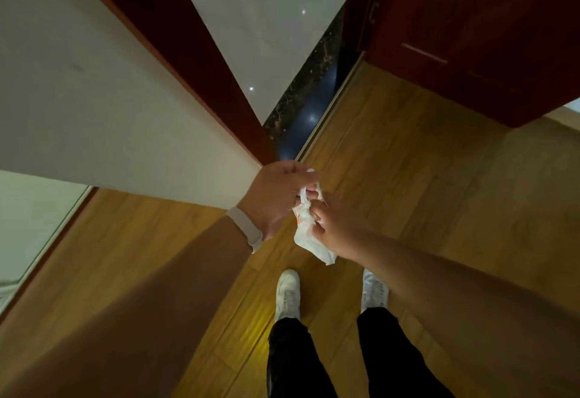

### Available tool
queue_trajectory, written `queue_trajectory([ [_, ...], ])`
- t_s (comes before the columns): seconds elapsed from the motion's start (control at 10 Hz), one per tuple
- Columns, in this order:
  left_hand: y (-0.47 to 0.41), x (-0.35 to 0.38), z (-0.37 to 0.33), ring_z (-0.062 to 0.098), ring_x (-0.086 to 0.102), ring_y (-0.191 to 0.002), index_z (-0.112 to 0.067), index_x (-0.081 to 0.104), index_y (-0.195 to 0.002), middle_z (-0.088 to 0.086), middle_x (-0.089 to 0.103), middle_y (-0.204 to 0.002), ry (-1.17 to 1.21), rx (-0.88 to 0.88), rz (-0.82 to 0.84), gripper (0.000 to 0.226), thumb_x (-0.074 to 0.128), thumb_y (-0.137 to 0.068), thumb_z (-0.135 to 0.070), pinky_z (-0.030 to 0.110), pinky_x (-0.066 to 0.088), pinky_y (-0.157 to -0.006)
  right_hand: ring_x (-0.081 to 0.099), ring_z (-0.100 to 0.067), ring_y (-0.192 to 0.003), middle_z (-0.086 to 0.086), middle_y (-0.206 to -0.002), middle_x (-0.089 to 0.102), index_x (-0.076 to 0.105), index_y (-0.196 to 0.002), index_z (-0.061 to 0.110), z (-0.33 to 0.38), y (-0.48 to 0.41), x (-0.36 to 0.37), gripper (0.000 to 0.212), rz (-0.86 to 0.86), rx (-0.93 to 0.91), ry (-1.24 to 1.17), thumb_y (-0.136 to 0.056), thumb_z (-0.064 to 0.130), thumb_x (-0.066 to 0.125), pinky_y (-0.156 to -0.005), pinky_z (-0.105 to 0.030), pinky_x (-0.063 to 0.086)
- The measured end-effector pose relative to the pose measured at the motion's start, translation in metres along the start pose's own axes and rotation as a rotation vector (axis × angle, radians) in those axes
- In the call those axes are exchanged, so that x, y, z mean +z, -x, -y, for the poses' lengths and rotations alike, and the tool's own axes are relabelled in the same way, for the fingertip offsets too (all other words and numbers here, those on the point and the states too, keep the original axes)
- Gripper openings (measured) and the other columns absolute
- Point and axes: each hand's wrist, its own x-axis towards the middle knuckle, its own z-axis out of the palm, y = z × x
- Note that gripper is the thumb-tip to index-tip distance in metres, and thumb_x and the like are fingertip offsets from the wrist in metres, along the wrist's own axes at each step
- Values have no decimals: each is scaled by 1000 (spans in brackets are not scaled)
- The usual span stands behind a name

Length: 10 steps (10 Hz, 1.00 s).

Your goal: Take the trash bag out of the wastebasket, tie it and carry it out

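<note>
A small white trash bag (pixel 309 239) with a bit of red print hangs between my two hands above the wooden floor. My left hand (pixel 276 198), with a white band on its wrist, pinches the bag's twisted top from the left. My right hand (pixel 334 225) grips the bag's neck from the right, fingers closed on the plastic. The bag's lower end dangles free below my right hand. No wastebasket is in view.
I stand on a wood plank floor (pixel 423 178), my white shoes (pixel 287 294) just below the bag. An open doorway with a dark stone threshold (pixel 301 109) leads onto pale tiles (pixel 266 21). A white wall corner (pixel 110 99) is at left, a dark red door (pixel 470 36) at right.
</note>
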Motion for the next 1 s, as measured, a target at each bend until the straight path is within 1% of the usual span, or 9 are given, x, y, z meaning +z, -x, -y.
queue_trajectory([
  [0.1, -38, 1, 37, 25, 62, -75, 1, 67, -89, 11, 66, -76, 35, -41, -63, 14, 66, -84, -12, 42, 52, -82, 58, -19, -97, -8, -130, 53, 52, -123, 21, -32, -14, 30, 33, 62, 2, 13, -91, 22, 57, -66, -30, 50],
  [0.2, -73, 1, 72, 30, 62, -81, -3, 69, -85, 13, 66, -80, 68, -83, -109, 9, 66, -85, -11, 44, 54, -86, 57, -19, -103, -7, -132, 53, 52, -126, 21, -59, -27, 59, 35, 108, 22, 6, -92, 23, 55, -71, -28, 48],
  [0.3, -105, 3, 107, 37, 66, -88, -4, 70, -83, 19, 68, -87, 30, -106, -163, 7, 67, -84, -10, 50, 54, -89, 54, -19, -111, -5, -135, 51, 52, -131, 21, -79, -35, 84, 38, 129, 78, -15, -93, 27, 52, -83, -34, 51],
  [0.4, -137, 0, 142, 40, 65, -96, -5, 70, -84, 18, 71, -93, -102, -108, -228, 10, 68, -80, -14, 54, 53, -89, 55, -22, -108, -5, -132, 53, 50, -133, 21, -93, -45, 103, 42, 118, 128, -9, -92, 31, 53, -81, -38, 51],
  [0.5, -174, -6, 182, 27, 62, -78, -8, 67, -83, 7, 70, -83, -316, -88, -232, 13, 64, -79, -20, 44, 56, -71, 56, -20, -100, -4, -126, 54, 47, -131, 22, -109, -53, 122, 45, 88, 139, 32, -90, 39, 53, -75, -36, 51],
  [0.6, -210, -16, 223, 18, 54, -71, -9, 61, -88, 10, 64, -91, -558, -62, -213, 15, 60, -82, -22, 28, 43, -56, 53, -21, -105, -3, -126, 52, 46, -131, 22, -124, -56, 139, 51, 59, 153, 93, -87, 47, 51, -74, -33, 49],
  [0.7, -238, -29, 254, 22, 55, -85, -12, 59, -99, 6, 57, -100, -676, -86, -259, 16, 55, -87, -22, 31, 44, -65, 52, -23, -111, -5, -129, 51, 45, -133, 18, -137, -57, 149, 57, 57, 150, 123, -86, 49, 52, -81, -40, 50],
  [0.9, -264, -44, 283, 17, 49, -56, 1, 65, -108, 20, 66, -93, -738, -249, -223, 29, 49, -89, -15, 25, 39, -46, 46, -28, -124, -11, -140, 46, 43, -137, 17, -145, -50, 155, 60, 68, 170, 138, -86, 47, 54, -89, -44, 48],
  [1.0, -262, -42, 281, 23, 60, -79, 3, 60, -119, 26, 63, -122, -711, -309, -186, 32, 47, -93, -10, 32, 51, -70, 46, -30, -125, -12, -140, 47, 45, -135, 17, -145, -46, 148, 58, 76, 169, 144, -86, 47, 53, -89, -47, 48],
])
